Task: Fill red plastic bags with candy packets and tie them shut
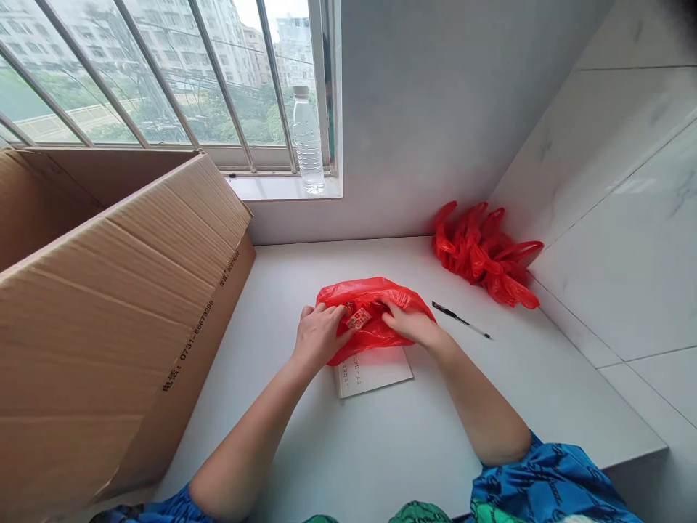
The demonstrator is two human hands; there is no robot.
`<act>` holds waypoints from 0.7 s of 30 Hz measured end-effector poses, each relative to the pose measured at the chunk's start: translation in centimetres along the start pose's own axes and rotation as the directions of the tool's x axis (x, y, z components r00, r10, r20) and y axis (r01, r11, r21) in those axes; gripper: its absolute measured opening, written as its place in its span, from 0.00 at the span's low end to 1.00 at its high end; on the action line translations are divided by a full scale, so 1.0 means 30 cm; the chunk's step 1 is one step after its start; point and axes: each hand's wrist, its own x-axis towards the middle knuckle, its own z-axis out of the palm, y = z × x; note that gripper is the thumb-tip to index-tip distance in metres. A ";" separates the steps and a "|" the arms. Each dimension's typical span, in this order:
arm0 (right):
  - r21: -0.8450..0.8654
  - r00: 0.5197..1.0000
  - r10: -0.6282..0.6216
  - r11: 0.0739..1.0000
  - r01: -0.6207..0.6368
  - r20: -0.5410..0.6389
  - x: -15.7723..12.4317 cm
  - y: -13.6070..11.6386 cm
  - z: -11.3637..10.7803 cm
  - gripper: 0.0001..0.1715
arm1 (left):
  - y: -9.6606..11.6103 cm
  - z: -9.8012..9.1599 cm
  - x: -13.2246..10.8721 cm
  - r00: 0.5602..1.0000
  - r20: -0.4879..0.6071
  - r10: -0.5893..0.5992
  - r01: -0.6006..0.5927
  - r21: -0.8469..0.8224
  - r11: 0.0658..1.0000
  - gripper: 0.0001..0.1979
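Countertop (381, 450) white, by window (163, 73); left hand (319, 335), right hand (408, 323) clutch red bag (366, 292).

Left: cardboard box (109, 305) on the counter (381, 450);
Centre: plastic bag (370, 294) lying on the notebook (375, 370);
Right: pen (461, 319) beside the notebook; heap of bags (482, 254) behind it, in the corner;
Behind: water bottle (308, 142) on the windowsill (283, 187)

Both forearms bare, entering from the bottom edge and converging on frame centre: left arm from lower left, nearly straight, right arm from lower right with the elbow bent outward. Left hand (319, 335) is palm down, knuckles up, fingers curled in, thumb pointing right toward the other hand. Right hand (408, 323) sits just right of it at about the same height, also palm down, fingers bent and tucked under; hands close together, not touching.
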 end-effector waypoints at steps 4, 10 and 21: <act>0.138 0.986 -0.113 0.982 0.129 -0.120 -0.015 -0.023 -0.057 0.19 | 0.006 0.016 -0.005 0.998 0.054 0.020 -0.022 0.036 0.999 0.12; 0.153 0.987 -0.103 0.981 0.122 -0.123 -0.042 -0.051 -0.090 0.18 | 0.022 0.046 -0.003 0.999 0.002 -0.034 0.034 0.104 0.994 0.14; -0.076 0.999 -0.016 0.997 0.013 -0.046 -0.034 -0.053 -0.059 0.19 | 0.024 0.036 0.001 0.994 0.063 -0.085 0.094 -0.160 0.983 0.07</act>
